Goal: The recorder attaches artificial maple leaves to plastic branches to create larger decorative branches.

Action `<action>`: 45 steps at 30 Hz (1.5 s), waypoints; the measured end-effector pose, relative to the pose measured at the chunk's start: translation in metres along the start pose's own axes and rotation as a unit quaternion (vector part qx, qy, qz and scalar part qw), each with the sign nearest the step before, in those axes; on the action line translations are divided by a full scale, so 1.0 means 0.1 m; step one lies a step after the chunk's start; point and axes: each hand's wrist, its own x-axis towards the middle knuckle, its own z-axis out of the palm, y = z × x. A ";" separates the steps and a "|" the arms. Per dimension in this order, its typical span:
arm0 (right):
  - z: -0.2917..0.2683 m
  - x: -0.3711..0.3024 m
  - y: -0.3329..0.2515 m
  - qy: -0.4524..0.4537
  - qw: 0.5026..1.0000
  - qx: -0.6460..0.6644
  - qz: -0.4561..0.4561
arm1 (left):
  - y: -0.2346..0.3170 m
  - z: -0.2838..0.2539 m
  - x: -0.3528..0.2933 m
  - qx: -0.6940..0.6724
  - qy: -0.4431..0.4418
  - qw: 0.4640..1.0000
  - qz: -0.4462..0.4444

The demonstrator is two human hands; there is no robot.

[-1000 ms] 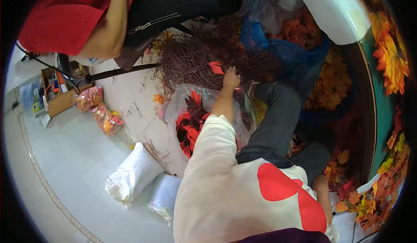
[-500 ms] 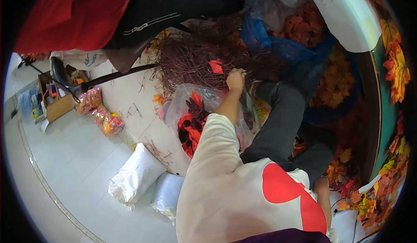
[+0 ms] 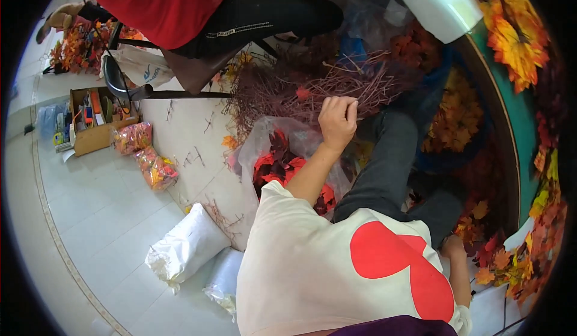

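My left hand (image 3: 338, 122) reaches forward over the heap of thin brown twigs (image 3: 264, 98), its fingers curled closed. Thin twig stems (image 3: 374, 82) rise in a tangle just beyond the fingers, and the hand appears to grip them. A small red leaf (image 3: 303, 93) lies on the heap. Below my left forearm, a clear plastic bag (image 3: 249, 155) stands open with red and dark maple leaves (image 3: 282, 161) inside. Low at my right side, my right hand (image 3: 454, 249) is partly in view beside autumn leaves; its fingers are hidden.
Another person in a red top (image 3: 162, 5) sits ahead on the left. White sacks (image 3: 186, 243), leaf packets (image 3: 157, 168) and a cardboard box (image 3: 102, 137) of supplies lie on the tiles. A green-sided board (image 3: 511, 107) and a blue bag (image 3: 481, 137) of orange leaves stand right.
My left hand has come back slightly and up from the heap, and twig stems beyond it now stand raised. The whole view has shifted a little, showing more floor at the far left.
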 end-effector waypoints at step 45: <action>-2.20 0.45 0.12 0.434 0.761 0.482 0.021 | 1.39 -2.18 -0.66 -0.318 -0.284 0.801 -0.420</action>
